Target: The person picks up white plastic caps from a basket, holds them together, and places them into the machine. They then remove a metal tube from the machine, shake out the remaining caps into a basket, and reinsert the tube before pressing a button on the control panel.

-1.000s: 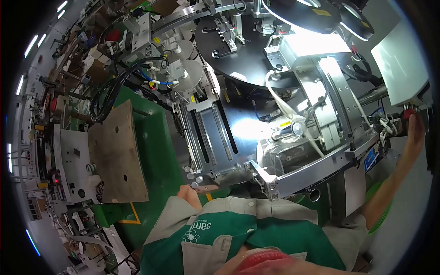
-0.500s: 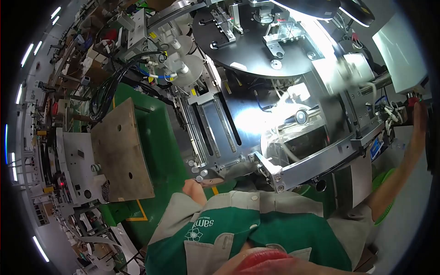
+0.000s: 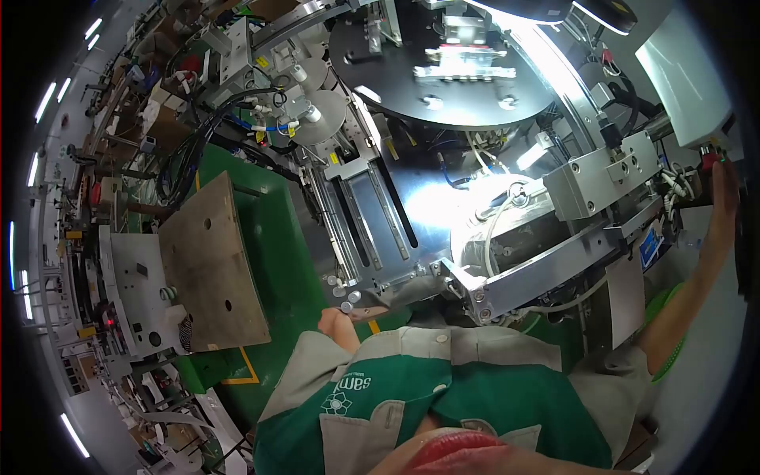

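At the front edge of the machine, my left hand (image 3: 339, 326) is low beside several round metal knobs (image 3: 346, 298). Its fingers look curled in, and whatever they may grip is hidden. Far to the right, my right hand (image 3: 723, 190) reaches up to a red button (image 3: 708, 161) below a white panel (image 3: 687, 79). Seen edge-on, its fingers look stretched out at the button; some are lost in the dark rim of the view. A black round turntable (image 3: 380, 91) carries blurred metal fixtures (image 3: 467, 63). A silver block (image 3: 606, 184) sits at the machine's right side.
Slotted metal rails (image 3: 372, 218) run down the machine's middle. A metal frame bar (image 3: 546, 277) crosses the front right. At left stand a brown plate with holes (image 3: 212, 261) and bundled black cables (image 3: 190, 150). Bright lamps (image 3: 606, 20) hang over the turntable.
The turntable has rotated, and its fixtures are now blurred in different places. The silver block at right, blurred before, has moved downward and shows sharply. Both hands stay about where they were.
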Tool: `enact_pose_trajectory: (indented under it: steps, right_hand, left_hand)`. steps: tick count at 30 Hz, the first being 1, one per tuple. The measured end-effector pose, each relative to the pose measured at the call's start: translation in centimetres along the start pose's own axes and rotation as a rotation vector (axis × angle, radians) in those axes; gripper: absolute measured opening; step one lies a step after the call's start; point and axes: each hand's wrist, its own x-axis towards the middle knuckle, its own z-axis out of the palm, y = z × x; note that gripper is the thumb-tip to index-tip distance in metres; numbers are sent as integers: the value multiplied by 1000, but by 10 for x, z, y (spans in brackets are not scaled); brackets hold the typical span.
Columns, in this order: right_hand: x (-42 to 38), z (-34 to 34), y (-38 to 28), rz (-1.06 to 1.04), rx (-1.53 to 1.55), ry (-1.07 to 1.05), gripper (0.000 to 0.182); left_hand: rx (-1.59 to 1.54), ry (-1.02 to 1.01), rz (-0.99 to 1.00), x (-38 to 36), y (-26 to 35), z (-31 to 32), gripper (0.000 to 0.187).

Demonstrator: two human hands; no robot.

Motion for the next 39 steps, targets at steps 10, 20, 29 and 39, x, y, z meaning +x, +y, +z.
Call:
enact_pose_trajectory:
  steps: [10, 20, 29, 39]
  right_hand:
    - [3, 0, 8, -37, 100, -21, 48]
    - [0, 4, -1, 19, 75, 31, 48]
    - [-3, 5, -7, -8, 127, 15, 46]
    - [-1, 3, 5, 24, 71, -56, 36]
  left_hand:
    - [-454, 74, -226, -21, 9, -13, 28]
    - [-336, 107, -209, -41, 12, -22, 29]
    - [-140, 9, -48, -42, 7, -29, 24]
    - [-262, 45, -139, -19, 5, -12, 22]
